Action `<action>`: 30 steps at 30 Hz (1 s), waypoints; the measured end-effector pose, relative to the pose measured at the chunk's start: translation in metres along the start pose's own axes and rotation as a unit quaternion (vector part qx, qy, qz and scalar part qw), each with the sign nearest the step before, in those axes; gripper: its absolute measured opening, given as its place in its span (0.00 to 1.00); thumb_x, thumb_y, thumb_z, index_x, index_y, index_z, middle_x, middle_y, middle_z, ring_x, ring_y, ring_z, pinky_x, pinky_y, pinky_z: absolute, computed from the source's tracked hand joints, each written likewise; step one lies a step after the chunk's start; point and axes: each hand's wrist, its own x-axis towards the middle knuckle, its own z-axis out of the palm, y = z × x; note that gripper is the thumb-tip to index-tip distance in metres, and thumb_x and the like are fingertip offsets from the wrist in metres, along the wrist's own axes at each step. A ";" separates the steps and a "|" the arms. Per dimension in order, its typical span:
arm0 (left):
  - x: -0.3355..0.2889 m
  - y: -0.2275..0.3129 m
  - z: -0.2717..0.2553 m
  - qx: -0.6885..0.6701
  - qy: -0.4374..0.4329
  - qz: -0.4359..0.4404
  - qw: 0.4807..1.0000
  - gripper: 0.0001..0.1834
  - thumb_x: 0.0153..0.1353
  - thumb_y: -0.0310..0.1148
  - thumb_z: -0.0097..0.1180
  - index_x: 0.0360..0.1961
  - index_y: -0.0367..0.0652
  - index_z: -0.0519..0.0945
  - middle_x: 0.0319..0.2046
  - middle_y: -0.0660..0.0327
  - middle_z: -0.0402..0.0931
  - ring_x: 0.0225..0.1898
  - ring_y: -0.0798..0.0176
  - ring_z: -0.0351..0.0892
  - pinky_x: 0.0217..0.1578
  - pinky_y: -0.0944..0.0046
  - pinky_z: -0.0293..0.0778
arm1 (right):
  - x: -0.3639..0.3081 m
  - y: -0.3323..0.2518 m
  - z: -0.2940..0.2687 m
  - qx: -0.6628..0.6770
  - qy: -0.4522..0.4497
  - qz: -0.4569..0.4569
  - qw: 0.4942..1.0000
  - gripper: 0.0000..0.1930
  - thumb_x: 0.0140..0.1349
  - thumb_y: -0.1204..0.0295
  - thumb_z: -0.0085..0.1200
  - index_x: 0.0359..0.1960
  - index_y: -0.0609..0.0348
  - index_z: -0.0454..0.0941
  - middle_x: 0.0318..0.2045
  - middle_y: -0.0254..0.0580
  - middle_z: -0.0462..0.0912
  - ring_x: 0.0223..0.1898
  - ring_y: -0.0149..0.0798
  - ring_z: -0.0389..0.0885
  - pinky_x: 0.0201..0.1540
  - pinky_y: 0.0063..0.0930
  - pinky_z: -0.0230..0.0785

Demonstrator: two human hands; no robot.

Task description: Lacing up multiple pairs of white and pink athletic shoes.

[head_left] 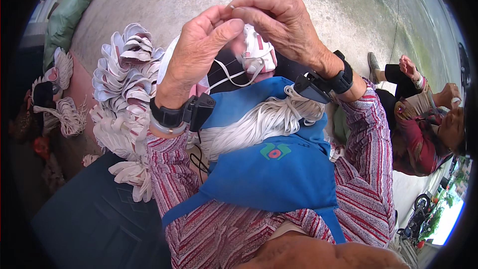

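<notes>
In front of me my left hand [206, 35] and my right hand [276, 17] are raised with their fingertips together. Both are closed in a pinch. A tiny pale tip, like a shoelace end, shows between the fingers; most of it is hidden. Just below them is a white and pink sneaker upper [260, 55], partly covered by my fingers. A loose white shoelace [230, 77] loops beside it. Across the blue apron [271, 182] on my lap lies a thick bundle of white shoelaces [249, 127].
Nested stacks of white and pink shoe uppers [127, 99] stand at my left. Farther left are more laces [67, 114] and a green sack [67, 20]. A dark blue panel [102, 214] lies at lower left. Another person [423, 124] sits at the right, hands raised.
</notes>
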 end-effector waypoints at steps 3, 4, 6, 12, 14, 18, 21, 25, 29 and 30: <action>-0.008 -0.005 -0.005 -0.038 0.034 -0.038 0.998 0.14 0.65 0.36 0.50 0.44 0.35 0.75 0.24 0.70 0.71 0.19 0.81 0.63 0.19 0.81 0.60 | -0.008 0.011 -0.006 0.042 0.002 0.141 0.989 0.13 0.61 0.68 0.51 0.46 0.57 0.77 0.28 0.41 0.80 0.26 0.33 0.79 0.28 0.26 0.73; -0.010 -0.003 -0.006 -0.051 0.064 -0.042 0.996 0.13 0.65 0.36 0.50 0.43 0.36 0.75 0.22 0.71 0.69 0.17 0.82 0.60 0.14 0.82 0.56 | -0.016 0.025 -0.010 0.040 0.001 0.141 0.989 0.13 0.61 0.68 0.51 0.46 0.57 0.77 0.28 0.41 0.80 0.26 0.33 0.79 0.28 0.26 0.73; -0.015 0.009 -0.012 -0.022 0.119 -0.033 0.992 0.12 0.65 0.35 0.50 0.42 0.37 0.76 0.21 0.72 0.66 0.17 0.83 0.57 0.13 0.83 0.53 | -0.040 0.065 -0.013 -0.226 -0.094 -0.006 0.970 0.12 0.59 0.73 0.53 0.46 0.57 0.76 0.34 0.42 0.78 0.26 0.35 0.79 0.28 0.26 0.72; -0.040 0.051 -0.042 0.019 0.263 0.123 0.957 0.12 0.66 0.34 0.48 0.42 0.35 0.75 0.21 0.70 0.65 0.17 0.82 0.55 0.13 0.81 0.51 | -0.060 0.091 0.013 -0.315 -0.209 -0.001 0.926 0.07 0.56 0.70 0.55 0.34 0.55 0.73 0.36 0.45 0.71 0.30 0.51 0.78 0.30 0.39 0.72; -0.041 0.051 -0.044 0.023 0.292 0.150 0.944 0.13 0.66 0.34 0.47 0.43 0.34 0.74 0.20 0.70 0.63 0.16 0.82 0.54 0.13 0.80 0.49 | -0.058 0.094 0.015 -0.325 -0.227 -0.035 0.917 0.10 0.55 0.70 0.55 0.36 0.57 0.70 0.36 0.46 0.69 0.30 0.50 0.77 0.29 0.38 0.72; -0.040 0.037 -0.046 0.029 0.277 0.098 0.955 0.13 0.66 0.35 0.48 0.42 0.34 0.75 0.18 0.73 0.59 0.15 0.83 0.51 0.13 0.79 0.46 | -0.058 0.089 0.019 -0.390 -0.249 -0.066 0.884 0.15 0.49 0.71 0.57 0.35 0.66 0.70 0.34 0.48 0.69 0.31 0.46 0.79 0.27 0.36 0.73; -0.036 0.025 -0.041 0.036 0.280 0.076 0.956 0.12 0.66 0.35 0.50 0.42 0.35 0.76 0.15 0.79 0.55 0.14 0.85 0.47 0.13 0.80 0.43 | -0.056 0.088 0.020 -0.405 -0.257 -0.079 0.874 0.14 0.49 0.72 0.56 0.35 0.67 0.69 0.35 0.49 0.69 0.32 0.46 0.79 0.27 0.35 0.74; -0.029 0.010 -0.036 0.024 0.235 0.073 0.969 0.12 0.65 0.34 0.50 0.42 0.36 0.76 0.16 0.76 0.59 0.15 0.84 0.51 0.12 0.80 0.46 | -0.049 0.084 0.009 -0.322 -0.247 -0.027 0.914 0.08 0.58 0.72 0.50 0.35 0.64 0.69 0.32 0.50 0.71 0.28 0.40 0.79 0.27 0.31 0.72; -0.025 -0.002 -0.014 0.026 0.244 0.061 0.967 0.12 0.66 0.34 0.49 0.43 0.37 0.76 0.20 0.70 0.69 0.16 0.82 0.60 0.14 0.80 0.58 | -0.013 -0.007 -0.009 0.191 -0.145 0.166 0.956 0.10 0.68 0.64 0.45 0.34 0.59 0.70 0.21 0.27 0.69 0.20 0.20 0.67 0.20 0.13 0.59; -0.023 0.001 -0.005 0.021 0.224 0.069 0.972 0.12 0.66 0.34 0.49 0.43 0.36 0.76 0.24 0.66 0.73 0.20 0.79 0.66 0.19 0.78 0.65 | -0.002 -0.026 -0.014 0.262 -0.109 0.109 0.953 0.09 0.68 0.68 0.44 0.35 0.61 0.71 0.20 0.27 0.69 0.19 0.20 0.67 0.19 0.14 0.59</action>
